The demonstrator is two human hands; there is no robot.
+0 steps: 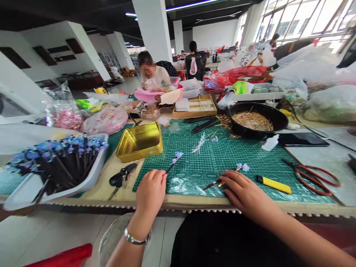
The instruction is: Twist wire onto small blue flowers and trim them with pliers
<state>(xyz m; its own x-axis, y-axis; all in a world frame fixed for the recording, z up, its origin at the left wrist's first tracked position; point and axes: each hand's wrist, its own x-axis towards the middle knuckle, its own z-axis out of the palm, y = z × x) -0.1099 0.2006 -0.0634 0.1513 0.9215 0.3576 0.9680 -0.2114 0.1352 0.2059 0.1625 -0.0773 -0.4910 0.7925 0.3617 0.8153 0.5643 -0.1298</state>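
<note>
Head-worn, forward-down, close over worktable (194, 202)

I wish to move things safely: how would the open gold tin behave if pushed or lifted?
The gold tin looks empty and thin-walled, so it is probably light and stiff. Its wide, flat base suggests it would slide, not tip or roll. The shiny metal may feel slippery.

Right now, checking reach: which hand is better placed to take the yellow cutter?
Right. The right hand lies on the green mat just beside the yellow cutter; the left hand is farther off, holding a flower-tipped stick.
</note>
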